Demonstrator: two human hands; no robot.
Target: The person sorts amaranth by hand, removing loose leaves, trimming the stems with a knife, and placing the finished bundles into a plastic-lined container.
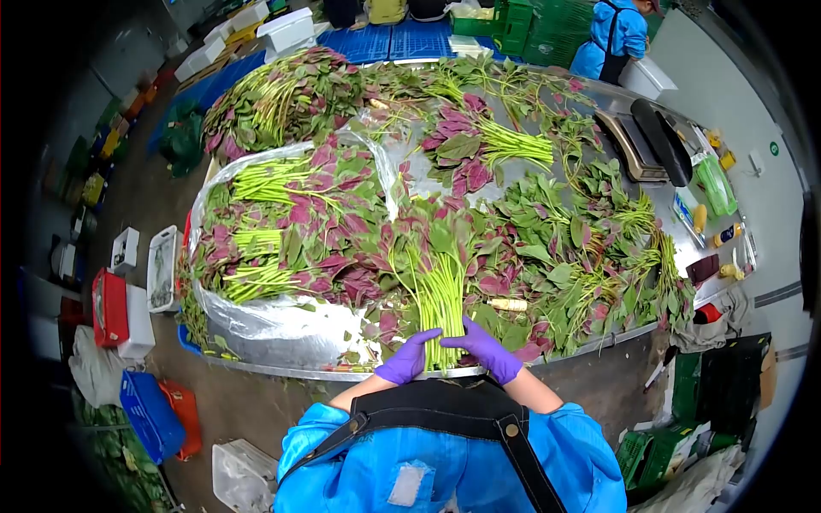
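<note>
A bunch of leafy greens (439,286) with light green stems and red-purple leaves stands at the near edge of the metal table, stem ends toward me. My left hand (409,357), in a purple glove, holds the stems from the left. From the right, my right hand (484,349), also gloved in purple, grips the same stems. Just left lies a clear plastic-lined container (256,321) holding several bundles of the greens. Another bundle (517,144) lies farther back, its stems pointing right. Loose greens (556,256) are spread to the right of my hands.
A large heap of greens (286,94) is at the back left. A scale (637,141) stands at the right end. Beyond it, a person (614,38) in blue is beside a white box (647,79). Blue (152,415) and red (110,308) crates are at left.
</note>
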